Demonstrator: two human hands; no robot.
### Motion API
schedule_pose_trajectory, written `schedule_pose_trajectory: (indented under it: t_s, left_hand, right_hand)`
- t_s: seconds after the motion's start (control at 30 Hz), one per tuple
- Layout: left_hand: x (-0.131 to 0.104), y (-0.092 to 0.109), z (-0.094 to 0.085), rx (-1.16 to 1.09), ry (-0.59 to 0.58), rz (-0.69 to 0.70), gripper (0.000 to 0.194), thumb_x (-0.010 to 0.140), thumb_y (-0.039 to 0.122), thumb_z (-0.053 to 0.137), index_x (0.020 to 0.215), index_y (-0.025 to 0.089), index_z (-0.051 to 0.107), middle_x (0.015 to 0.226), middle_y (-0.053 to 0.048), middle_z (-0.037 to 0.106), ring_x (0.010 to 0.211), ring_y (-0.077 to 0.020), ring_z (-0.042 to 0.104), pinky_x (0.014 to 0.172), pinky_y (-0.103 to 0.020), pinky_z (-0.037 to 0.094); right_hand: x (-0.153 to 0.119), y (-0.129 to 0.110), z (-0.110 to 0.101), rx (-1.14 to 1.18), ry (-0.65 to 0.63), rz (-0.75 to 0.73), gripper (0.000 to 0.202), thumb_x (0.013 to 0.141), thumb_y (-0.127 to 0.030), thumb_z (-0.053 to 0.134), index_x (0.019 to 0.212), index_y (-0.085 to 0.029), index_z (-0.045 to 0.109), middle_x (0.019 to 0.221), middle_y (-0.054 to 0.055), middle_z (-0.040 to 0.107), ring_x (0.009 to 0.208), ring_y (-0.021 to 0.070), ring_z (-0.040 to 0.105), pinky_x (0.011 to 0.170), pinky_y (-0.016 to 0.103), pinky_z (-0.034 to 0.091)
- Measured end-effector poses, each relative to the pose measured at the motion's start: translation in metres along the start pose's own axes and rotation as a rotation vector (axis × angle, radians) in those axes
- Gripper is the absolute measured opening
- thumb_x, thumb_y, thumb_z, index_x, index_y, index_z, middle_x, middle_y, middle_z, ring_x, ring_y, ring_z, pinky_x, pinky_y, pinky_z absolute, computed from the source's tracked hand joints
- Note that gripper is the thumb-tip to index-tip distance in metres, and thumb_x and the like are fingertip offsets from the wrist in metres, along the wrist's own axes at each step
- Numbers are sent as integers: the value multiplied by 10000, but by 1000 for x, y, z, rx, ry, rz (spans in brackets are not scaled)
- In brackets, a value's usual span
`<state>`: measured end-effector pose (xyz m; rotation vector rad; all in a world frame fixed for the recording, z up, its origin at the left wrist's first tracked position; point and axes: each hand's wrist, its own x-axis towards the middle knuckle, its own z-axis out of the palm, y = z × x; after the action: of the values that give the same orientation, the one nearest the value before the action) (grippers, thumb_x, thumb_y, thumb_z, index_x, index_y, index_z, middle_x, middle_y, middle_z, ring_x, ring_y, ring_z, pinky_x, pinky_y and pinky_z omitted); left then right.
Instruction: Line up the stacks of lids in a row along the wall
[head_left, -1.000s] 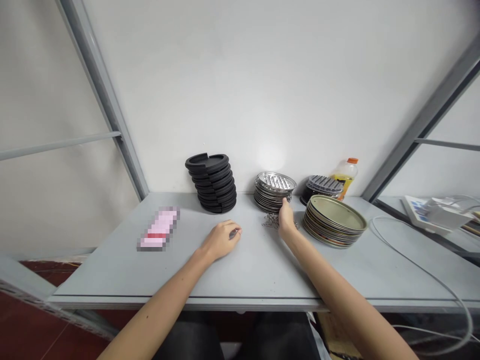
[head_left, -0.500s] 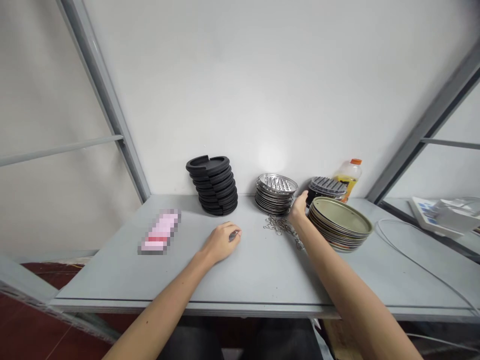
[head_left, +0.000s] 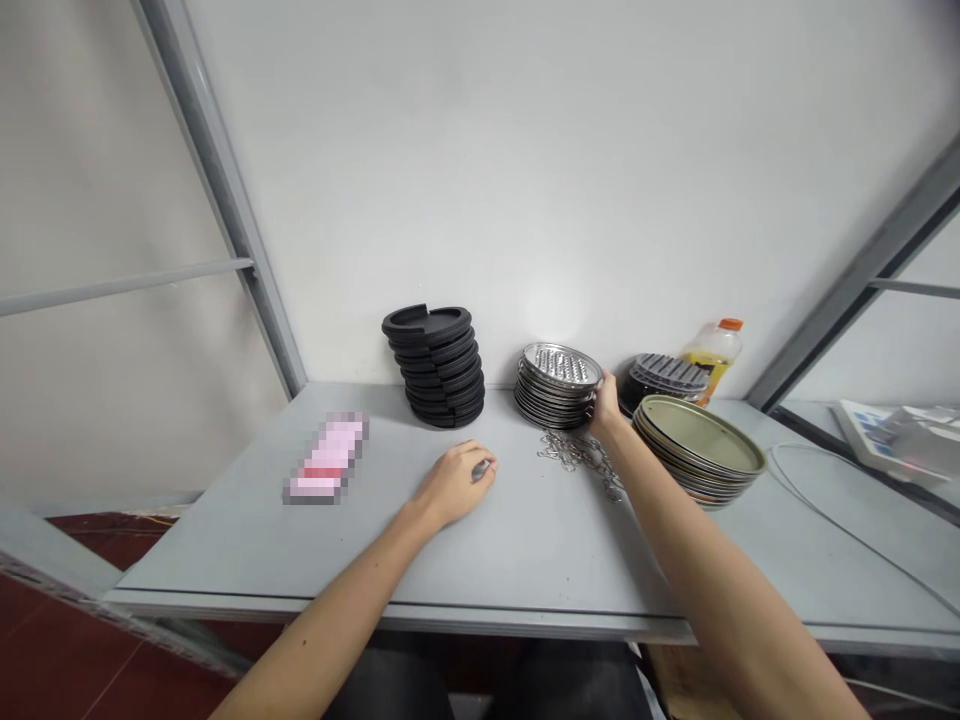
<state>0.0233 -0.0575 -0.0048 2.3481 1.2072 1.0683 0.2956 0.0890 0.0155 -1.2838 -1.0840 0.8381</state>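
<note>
My right hand (head_left: 606, 402) is at the right side of a stack of round metal grater discs (head_left: 553, 405), its fingers closed on the edge near the top disc; part of the fingers is hidden. My left hand (head_left: 459, 482) rests on the table with its fingers curled in. A dark gap shows between thumb and forefinger, and I see nothing held there. Several small metal clips or hooks (head_left: 574, 452) lie loose in front of the grater stack. Beside my right forearm stands a stack of olive-coloured round plates or lids (head_left: 701, 435).
A tall stack of black notched rings (head_left: 435, 370) stands at the back. Black ridged discs (head_left: 667, 375) and a bottle with an orange cap (head_left: 712, 355) are back right. A blurred pink item (head_left: 328, 460) lies left. A white cable (head_left: 840, 530) crosses the right of the grey table (head_left: 525, 560).
My right hand has moved left from beside the black ridged discs to the right edge of the grater stack. My left hand stays on the table. The view has shifted slightly.
</note>
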Motion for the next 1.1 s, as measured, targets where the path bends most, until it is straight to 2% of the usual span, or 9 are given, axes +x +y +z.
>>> schedule_pose_trajectory:
  t_s: [0.17,0.37,0.53,0.73,0.8,0.83,0.93,1.0,1.1]
  left_hand:
    - [0,0,-1,-1,3,-5,195,875,189,488,895,176,681,906,-50,673,863,-181,615,817,-295,484]
    - [0,0,-1,1,0,-9,189,874,191,492,900,182,679,917,-50,674,869,-181,620,829,-293,489]
    - [0,1,-2,14,-2,0,186,876,189,486,882,182,672,910,-52,671,873,-188,615,828,-305,489]
    - [-1,-2,0,13,5,-15,184,875,190,480,899,189,662,947,-43,655,885,-176,618,856,-307,495]
    - [1,-4,-1,40,76,-38,173,865,190,494,918,190,659,1008,-57,639,933,-188,612,895,-330,486]
    - [3,-6,-2,61,153,-61,173,857,190,505,945,186,654,1060,-72,621,979,-201,601,925,-348,474]
    - [9,-17,-11,116,484,-163,239,842,201,531,1063,163,611,1192,-128,538,1125,-243,536,996,-393,430]
    - [12,-26,-18,115,654,-233,263,849,228,531,1099,165,579,1179,-134,526,1151,-253,518,990,-401,435]
    - [14,-39,-23,93,756,-375,293,843,247,534,1128,180,536,1158,-126,536,1143,-262,522,987,-430,434]
  right_hand:
    - [-15,-12,11,101,16,227,579,896,-549,192,909,-200,654,639,51,675,719,236,637,675,332,518]
    - [-32,-24,27,174,16,343,508,892,-548,254,954,-251,662,645,26,667,709,208,633,611,301,517]
    - [-40,-26,36,192,11,365,514,891,-572,287,1001,-259,679,751,43,703,820,214,643,699,308,536]
    - [-45,-25,44,186,-17,338,488,898,-545,304,1097,-267,653,1065,24,701,1049,191,604,887,303,500]
    - [-46,-25,45,181,-31,327,491,899,-539,297,1109,-268,648,1101,24,691,1066,189,600,902,307,495]
    - [-46,-25,45,178,-38,322,495,899,-538,292,1111,-267,648,1105,28,690,1065,191,602,905,311,495]
    - [-48,-24,46,161,-58,313,510,894,-545,289,1130,-264,643,1105,41,690,1062,202,606,920,328,490]
    - [-48,-22,46,145,-66,307,521,887,-556,294,1162,-267,629,1110,45,687,1068,211,604,937,346,481]
    - [-48,-18,46,118,-71,291,541,879,-566,288,1204,-274,606,1139,44,676,1090,217,594,956,368,467]
